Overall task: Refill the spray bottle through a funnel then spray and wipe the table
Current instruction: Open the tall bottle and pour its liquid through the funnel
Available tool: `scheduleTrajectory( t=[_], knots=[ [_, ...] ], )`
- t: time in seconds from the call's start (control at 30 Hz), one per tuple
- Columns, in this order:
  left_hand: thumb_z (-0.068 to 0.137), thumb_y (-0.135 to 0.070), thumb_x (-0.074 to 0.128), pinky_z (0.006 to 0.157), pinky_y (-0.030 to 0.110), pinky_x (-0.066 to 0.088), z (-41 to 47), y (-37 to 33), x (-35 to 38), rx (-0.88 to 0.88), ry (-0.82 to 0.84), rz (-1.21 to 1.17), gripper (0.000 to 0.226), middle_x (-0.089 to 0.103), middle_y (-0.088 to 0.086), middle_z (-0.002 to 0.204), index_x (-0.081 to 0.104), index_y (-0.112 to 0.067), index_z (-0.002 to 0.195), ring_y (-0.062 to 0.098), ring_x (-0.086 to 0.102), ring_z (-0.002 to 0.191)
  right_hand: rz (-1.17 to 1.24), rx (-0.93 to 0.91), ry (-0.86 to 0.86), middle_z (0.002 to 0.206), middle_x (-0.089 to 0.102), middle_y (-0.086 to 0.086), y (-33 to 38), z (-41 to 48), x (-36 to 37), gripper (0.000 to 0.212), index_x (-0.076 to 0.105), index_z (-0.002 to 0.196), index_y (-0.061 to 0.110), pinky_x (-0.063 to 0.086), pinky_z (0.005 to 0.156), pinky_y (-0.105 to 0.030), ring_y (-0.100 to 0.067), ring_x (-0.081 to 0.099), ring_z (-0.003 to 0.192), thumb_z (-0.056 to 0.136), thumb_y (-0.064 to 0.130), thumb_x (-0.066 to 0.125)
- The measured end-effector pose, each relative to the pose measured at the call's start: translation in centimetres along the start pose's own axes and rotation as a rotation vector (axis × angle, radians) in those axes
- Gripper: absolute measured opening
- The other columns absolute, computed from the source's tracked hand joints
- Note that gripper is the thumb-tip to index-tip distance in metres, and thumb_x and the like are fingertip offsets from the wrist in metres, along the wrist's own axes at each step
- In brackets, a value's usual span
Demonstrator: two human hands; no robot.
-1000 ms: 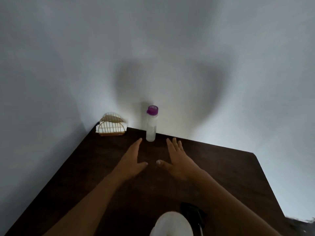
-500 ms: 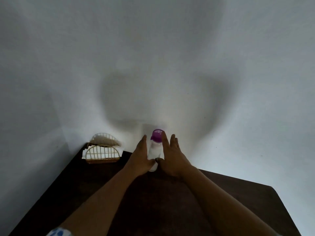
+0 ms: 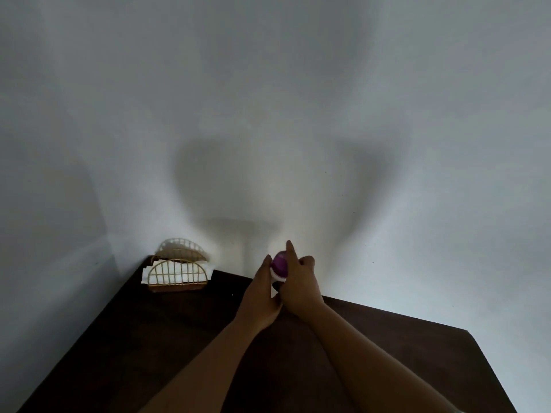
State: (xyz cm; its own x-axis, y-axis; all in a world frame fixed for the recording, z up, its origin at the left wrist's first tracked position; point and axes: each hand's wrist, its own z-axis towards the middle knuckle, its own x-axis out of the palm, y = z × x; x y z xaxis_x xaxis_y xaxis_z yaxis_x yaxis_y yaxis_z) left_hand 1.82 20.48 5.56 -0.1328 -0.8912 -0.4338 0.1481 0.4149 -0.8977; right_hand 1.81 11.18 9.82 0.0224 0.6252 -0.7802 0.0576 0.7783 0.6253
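Both forearms run up from the near edge of the dark counter [image 3: 149, 353] and meet at its far edge, a little right of the far left corner. The left hand [image 3: 261, 296] lies against the left side of the bottle [image 3: 275, 275], its fingers straight and together and pointing up the bottle's length, pressing rather than plainly wrapping. Whether its thumb hooks across the near side cannot be told, since the two hands touch there. The right hand [image 3: 301, 284] sits just beside it on the bottle's right. Its forefinger [image 3: 289, 248] sticks up past the purple cap [image 3: 280, 263], and its other fingers curl round the far right of that cap in a grip. The bottle stands upright between the two hands at the counter's far edge, close to the wall [image 3: 268, 114], with only the cap and a sliver of white shoulder showing. Its long axis runs straight up, so the cap lies above and just beyond both palms. The right hand is the nearer to the cap and the left the nearer to the body, which suits unscrewing: left steadies, right turns. A wire napkin holder [image 3: 176, 274] stands apart in the far left corner.
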Motion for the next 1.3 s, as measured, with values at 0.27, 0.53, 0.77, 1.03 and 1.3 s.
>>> scheduleTrajectory(
  t=[0.27,0.53,0.77,1.03,1.3],
  knots=[
    [0.079,-0.023,0.07,0.092,0.008,0.025,-7.3,-3.0,-0.3,0.028,0.016,0.078,0.093,0.038,0.001,0.144,0.005,-0.017,0.146,0.011,0.039,0.129,-0.079,-0.077,-0.031,0.119,0.037,-0.01,1.4,-7.1,-2.5,0.035,0.043,0.118,0.016,0.048,0.071,-0.028,-0.023,0.056,0.086,0.087,0.024,0.06],
    [0.066,-0.015,0.08,0.08,0.001,0.039,-16.6,-11.1,-5.0,0.262,-0.22,-0.046,0.074,0.054,-0.016,0.111,0.033,-0.032,0.121,-0.014,0.051,0.101,-0.144,-0.391,0.026,0.107,0.049,-0.008,8.7,-16.5,-11.0,0.044,0.05,0.114,0.017,0.046,0.075,-0.028,-0.025,0.057,0.092,0.079,0.038,0.067],
    [0.069,-0.006,0.077,0.06,0.011,0.048,-24.2,-17.5,-6.6,0.378,-0.39,-0.031,0.059,0.055,-0.011,0.091,0.034,-0.013,0.108,-0.009,0.059,0.078,-0.21,-0.626,0.188,0.091,0.056,0.001,13.8,-25.1,-18.0,0.034,0.059,0.104,0.014,0.042,0.063,-0.023,-0.016,0.052,0.081,0.079,0.034,0.069],
    [0.064,0.0,0.079,0.07,0.019,0.054,-31.9,-20.1,-5.7,0.306,-0.413,-0.184,0.065,0.057,-0.001,0.098,0.039,-0.019,0.112,0.009,0.06,0.088,-0.413,-0.896,0.292,0.095,0.054,0.001,14.6,-32.6,-19.9,0.028,0.058,0.106,0.02,0.039,0.076,-0.03,-0.015,0.048,0.09,0.082,0.032,0.065],
    [0.063,0.004,0.077,0.081,0.025,0.051,-36.9,-21.1,-1.8,0.272,-0.284,-0.238,0.076,0.052,-0.01,0.108,0.035,-0.029,0.116,0.011,0.055,0.102,-0.353,-0.874,0.4,0.105,0.055,-0.001,10.5,-37.4,-20.9,0.033,0.054,0.111,0.021,0.044,0.079,-0.029,-0.015,0.049,0.095,0.082,0.03,0.067]
  ],
)
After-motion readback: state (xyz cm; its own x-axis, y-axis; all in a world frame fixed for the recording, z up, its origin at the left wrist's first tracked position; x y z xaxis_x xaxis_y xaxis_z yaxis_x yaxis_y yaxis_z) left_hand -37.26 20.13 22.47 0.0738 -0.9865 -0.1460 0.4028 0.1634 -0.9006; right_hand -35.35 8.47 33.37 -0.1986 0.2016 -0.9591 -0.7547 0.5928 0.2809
